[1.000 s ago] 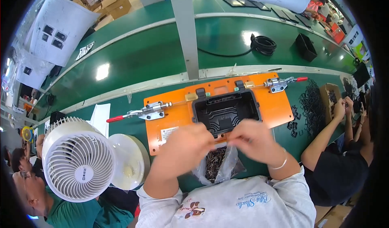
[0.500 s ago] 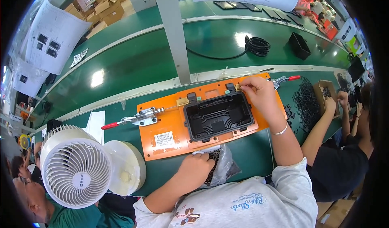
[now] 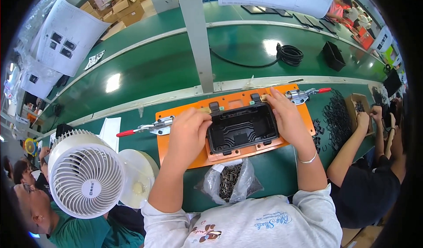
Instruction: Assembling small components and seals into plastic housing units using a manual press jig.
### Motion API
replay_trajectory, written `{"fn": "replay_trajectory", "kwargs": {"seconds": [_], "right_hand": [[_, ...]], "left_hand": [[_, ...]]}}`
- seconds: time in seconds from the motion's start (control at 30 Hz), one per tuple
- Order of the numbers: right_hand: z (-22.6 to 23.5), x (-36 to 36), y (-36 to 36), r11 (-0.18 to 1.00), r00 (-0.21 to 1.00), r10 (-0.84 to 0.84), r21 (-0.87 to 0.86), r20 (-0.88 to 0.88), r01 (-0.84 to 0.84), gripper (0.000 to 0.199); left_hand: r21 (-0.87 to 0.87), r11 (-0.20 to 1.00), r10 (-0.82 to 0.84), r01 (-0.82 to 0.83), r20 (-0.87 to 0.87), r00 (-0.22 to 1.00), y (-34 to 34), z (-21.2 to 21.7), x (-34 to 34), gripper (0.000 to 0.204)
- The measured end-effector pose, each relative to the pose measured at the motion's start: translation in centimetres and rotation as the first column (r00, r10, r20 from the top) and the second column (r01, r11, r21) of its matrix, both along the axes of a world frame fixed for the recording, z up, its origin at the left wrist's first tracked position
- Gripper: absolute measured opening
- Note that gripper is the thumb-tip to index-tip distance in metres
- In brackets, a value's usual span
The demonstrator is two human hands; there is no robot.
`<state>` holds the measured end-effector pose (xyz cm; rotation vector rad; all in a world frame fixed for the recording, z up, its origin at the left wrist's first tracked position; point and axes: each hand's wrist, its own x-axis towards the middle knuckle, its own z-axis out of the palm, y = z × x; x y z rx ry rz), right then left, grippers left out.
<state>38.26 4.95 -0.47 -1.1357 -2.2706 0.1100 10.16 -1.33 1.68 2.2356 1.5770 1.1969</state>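
A black rectangular plastic housing [image 3: 238,135] sits with its hollow side up on an orange fixture plate [image 3: 198,161]. My left hand [image 3: 187,131] is at the housing's upper left corner, thumb and fingers pinched together beside a brass-coloured block; its fingers hide whatever they may hold. Over the upper right corner lies my right hand [image 3: 288,118], its fingers stretched toward the other brass-coloured block. Red-handled toggle clamps flank the plate, one on the left [image 3: 154,127] and one on the right [image 3: 304,96]. Below the plate, an open clear bag [image 3: 210,185] holds many small metal pins [image 3: 231,179].
A white fan [image 3: 88,182] stands at the left. Black clips [image 3: 337,116] are heaped at the right, beside a cardboard box [image 3: 352,105] and a co-worker's arms. Beyond the frame post [image 3: 194,36] lie a coiled black cable [image 3: 289,55] and a black bin [image 3: 333,56].
My left hand has gone from the bag of pins up to the housing's upper left corner. My right hand has loosened its pinch and its fingers are now stretched out.
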Motion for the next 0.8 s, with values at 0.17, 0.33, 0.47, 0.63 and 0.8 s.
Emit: {"fn": "replay_trajectory", "kwargs": {"seconds": [0.17, 0.33, 0.47, 0.63, 0.8], "right_hand": [[-0.1, 0.7, -0.2, 0.997, 0.995, -0.001, -0.073, -0.102, -0.007, 0.041], [0.2, 0.7, -0.4, 0.995, 0.995, 0.015, -0.097, -0.095, -0.024, 0.041], [-0.1, 0.9, -0.3, 0.998, 0.997, 0.019, -0.065, -0.079, -0.025, 0.040], [0.0, 0.8, -0.4, 0.998, 0.995, 0.019, -0.063, -0.100, -0.026, 0.041], [0.3, 2.7, -0.1, 0.995, 0.970, -0.077, 0.051, -0.231, 0.091, 0.040]], "left_hand": [[0.064, 0.993, 0.101, -0.096, -0.071, 0.992, 2.5, -1.7, -0.1, 0.009], [0.088, 0.986, 0.147, -0.141, -0.070, 0.987, 2.9, -2.0, 0.0, 0.009], [0.073, 0.987, 0.153, -0.144, -0.138, 0.979, 2.4, -1.7, -0.7, 0.010], [0.074, 0.988, 0.147, -0.139, -0.121, 0.982, 2.0, -2.4, -1.5, 0.011], [0.074, 0.988, 0.143, -0.138, -0.073, 0.987, 1.9, -2.7, -1.5, 0.023]]}}
